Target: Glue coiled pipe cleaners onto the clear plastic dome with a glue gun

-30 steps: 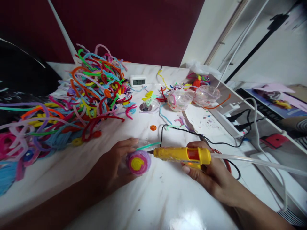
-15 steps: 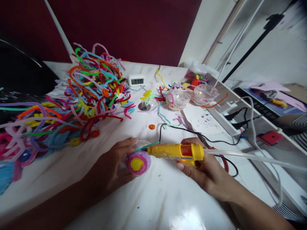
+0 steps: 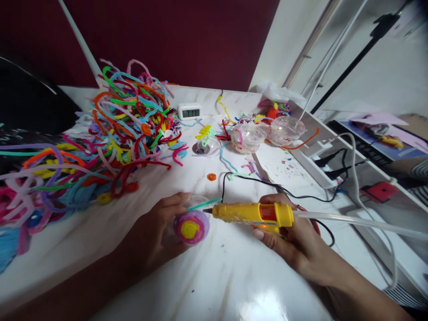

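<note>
My left hand [image 3: 167, 227] curls round a clear plastic cup-like piece [image 3: 199, 200] on the table. On it sits a coiled pipe-cleaner disc [image 3: 191, 228], yellow in the middle, then pink, then lilac. A teal pipe-cleaner strip [image 3: 204, 204] sticks out to the right from beside my left fingers. My right hand [image 3: 287, 240] grips a yellow hot glue gun [image 3: 250, 213], its small light glowing orange. The gun's dark nozzle points left, close to the coil's upper right edge; whether they touch I cannot tell. A long clear glue stick [image 3: 351, 220] trails from its back.
A big tangle of coloured pipe cleaners [image 3: 133, 116] covers the left. Behind stand a white digital clock [image 3: 189, 111], a clear dome [image 3: 209, 146] and clear bowls [image 3: 249, 137]. An orange coil [image 3: 211, 177] lies mid-table. A black cable [image 3: 257, 180] runs right to a power strip [image 3: 317, 167].
My right hand has drawn the glue gun slightly to the right, so the nozzle now shows clear of the teal strip. My left hand has stayed nearly still.
</note>
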Available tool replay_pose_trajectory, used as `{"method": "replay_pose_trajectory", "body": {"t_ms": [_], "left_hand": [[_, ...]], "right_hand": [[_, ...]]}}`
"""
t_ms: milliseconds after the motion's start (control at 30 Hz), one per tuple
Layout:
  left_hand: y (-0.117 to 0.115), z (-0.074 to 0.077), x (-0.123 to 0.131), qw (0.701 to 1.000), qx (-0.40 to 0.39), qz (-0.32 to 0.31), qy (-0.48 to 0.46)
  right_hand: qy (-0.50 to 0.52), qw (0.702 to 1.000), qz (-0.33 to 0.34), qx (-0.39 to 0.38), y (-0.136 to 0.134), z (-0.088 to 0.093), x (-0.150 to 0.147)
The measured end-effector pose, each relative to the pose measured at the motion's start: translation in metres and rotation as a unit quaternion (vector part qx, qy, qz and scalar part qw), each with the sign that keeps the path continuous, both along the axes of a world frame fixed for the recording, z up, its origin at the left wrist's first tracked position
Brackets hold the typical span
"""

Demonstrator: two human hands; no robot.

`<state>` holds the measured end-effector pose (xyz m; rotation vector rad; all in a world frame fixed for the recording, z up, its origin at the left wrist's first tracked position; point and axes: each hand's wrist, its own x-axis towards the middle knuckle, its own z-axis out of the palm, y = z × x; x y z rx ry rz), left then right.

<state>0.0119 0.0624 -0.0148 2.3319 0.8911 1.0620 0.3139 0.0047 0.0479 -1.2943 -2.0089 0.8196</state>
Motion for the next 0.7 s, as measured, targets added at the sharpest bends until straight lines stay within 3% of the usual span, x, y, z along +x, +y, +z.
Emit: {"method": "replay_pose_trajectory", "body": {"t_ms": [700], "left_hand": [[0.0011, 0.0011, 0.0011, 1.0, -0.013, 0.02, 0.02]], "right_hand": [[-0.041, 0.999, 0.022, 0.004, -0.0038, 0.0061, 0.0056]]}}
